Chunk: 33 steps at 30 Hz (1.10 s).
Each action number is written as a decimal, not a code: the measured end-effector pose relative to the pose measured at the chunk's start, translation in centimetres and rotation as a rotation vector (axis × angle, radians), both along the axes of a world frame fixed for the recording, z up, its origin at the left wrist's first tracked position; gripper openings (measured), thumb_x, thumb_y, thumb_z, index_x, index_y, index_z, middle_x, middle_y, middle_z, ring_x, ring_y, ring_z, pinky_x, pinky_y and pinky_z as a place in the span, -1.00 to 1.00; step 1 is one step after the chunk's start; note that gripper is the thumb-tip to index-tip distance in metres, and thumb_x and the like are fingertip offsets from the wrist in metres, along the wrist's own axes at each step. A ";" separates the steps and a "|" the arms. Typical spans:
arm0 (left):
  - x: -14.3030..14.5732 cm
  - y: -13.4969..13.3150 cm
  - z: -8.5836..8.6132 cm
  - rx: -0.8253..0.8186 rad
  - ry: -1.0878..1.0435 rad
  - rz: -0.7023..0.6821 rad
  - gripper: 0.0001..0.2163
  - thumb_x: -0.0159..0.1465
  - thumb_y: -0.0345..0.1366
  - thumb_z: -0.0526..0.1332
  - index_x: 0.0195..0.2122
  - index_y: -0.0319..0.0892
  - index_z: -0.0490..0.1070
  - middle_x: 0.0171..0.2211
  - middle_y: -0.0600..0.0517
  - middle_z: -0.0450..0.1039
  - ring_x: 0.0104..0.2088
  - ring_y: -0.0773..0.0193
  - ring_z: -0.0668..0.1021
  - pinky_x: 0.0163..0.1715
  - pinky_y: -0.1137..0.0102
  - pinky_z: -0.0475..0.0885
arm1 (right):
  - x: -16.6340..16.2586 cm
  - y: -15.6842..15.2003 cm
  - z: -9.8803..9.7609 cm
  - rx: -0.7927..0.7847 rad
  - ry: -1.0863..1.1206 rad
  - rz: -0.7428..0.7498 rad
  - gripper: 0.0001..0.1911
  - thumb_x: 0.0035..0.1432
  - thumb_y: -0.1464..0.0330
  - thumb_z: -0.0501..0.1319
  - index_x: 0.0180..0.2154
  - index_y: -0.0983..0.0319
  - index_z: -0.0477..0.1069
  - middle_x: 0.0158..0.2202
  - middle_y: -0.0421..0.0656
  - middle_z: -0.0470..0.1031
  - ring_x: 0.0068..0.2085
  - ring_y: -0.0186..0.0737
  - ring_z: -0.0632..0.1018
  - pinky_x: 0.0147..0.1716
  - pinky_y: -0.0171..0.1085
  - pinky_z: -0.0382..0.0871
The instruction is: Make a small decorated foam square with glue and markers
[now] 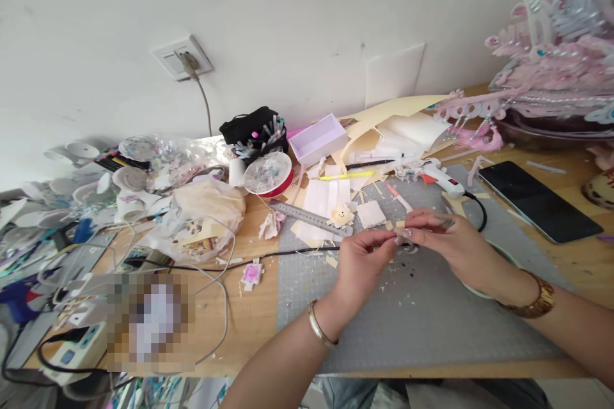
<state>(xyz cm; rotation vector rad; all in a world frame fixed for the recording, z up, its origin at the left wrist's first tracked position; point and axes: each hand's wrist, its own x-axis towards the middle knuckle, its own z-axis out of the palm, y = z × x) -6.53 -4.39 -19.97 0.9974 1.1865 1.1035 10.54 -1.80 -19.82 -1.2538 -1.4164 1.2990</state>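
Left hand [357,265]: my fingers [384,241] are pinched together on a small scrap piece [401,234], too tiny to tell what it is.
Right hand [455,243]: my fingertips close on the same piece from the other side, meeting my left.
Piece: held between both hands, just above the grey cutting mat [384,326].
Nearby: steel ruler [309,216] lies left of my hands; glue gun [444,177] beyond them; phone [540,200] on the surface at right.

no legible text, ruler [309,217] markings too small to read
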 end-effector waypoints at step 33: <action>-3.2 3.1 -1.8 0.502 0.734 0.015 -0.59 0.15 -0.49 0.34 0.01 -0.14 0.33 -0.09 -0.09 0.51 -0.10 0.12 0.56 -0.05 0.22 0.44 | 0.8 0.5 1.6 -0.133 0.031 -0.011 -0.41 -0.16 -0.11 0.44 -0.27 0.20 0.47 -0.46 -0.18 0.54 -0.51 -0.24 0.57 -0.53 -0.21 0.58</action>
